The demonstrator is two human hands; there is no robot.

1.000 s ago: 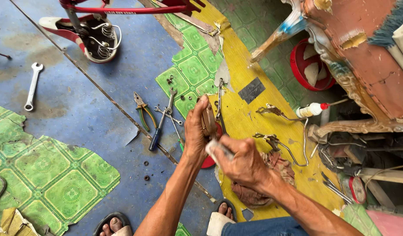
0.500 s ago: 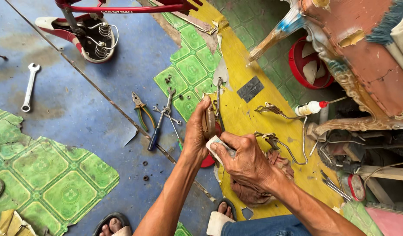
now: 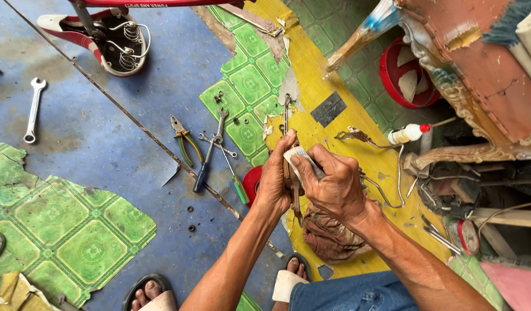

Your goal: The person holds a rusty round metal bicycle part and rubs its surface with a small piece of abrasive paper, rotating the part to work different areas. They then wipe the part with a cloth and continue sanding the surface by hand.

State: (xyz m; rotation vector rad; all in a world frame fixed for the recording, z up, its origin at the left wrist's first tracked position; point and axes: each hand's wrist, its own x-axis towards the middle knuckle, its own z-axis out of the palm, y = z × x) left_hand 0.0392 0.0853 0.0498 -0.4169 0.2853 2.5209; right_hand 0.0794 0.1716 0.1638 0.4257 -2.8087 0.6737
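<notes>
1. While both hands meet near the middle of the view, the left hand (image 3: 275, 181) is wrapped around a narrow brown metal part (image 3: 292, 193) held upright, thumb tip up at its top end.
2. Pinched between thumb and fingers of the right hand (image 3: 334, 184) is a small pale folded scrap (image 3: 298, 158), pressed against the upper end of that part.
3. Both hands hover above the inner edge of the yellow floor strip (image 3: 311, 75), where it borders the green patterned sheet (image 3: 248, 80).
4. Directly under the right wrist lies a crumpled brown rag (image 3: 329, 233), and a red round lid (image 3: 252, 181) peeks out just left of the left hand.
5. Left of the hands, pliers (image 3: 182, 138), a blue-handled screwdriver (image 3: 205, 164) and a green-handled screwdriver (image 3: 235, 181) lie close together on the blue floor (image 3: 104, 132), crowding that side.
6. Farther left the blue floor has open room, with only a spanner (image 3: 33, 109) well apart from the tools.
7. Right of the hands, bent wire (image 3: 386, 190) and a small white bottle with a red cap (image 3: 409, 133) sit near worn furniture (image 3: 478, 69), leaving little room there.
8. Sandalled feet (image 3: 150, 294) show at the bottom edge.
</notes>
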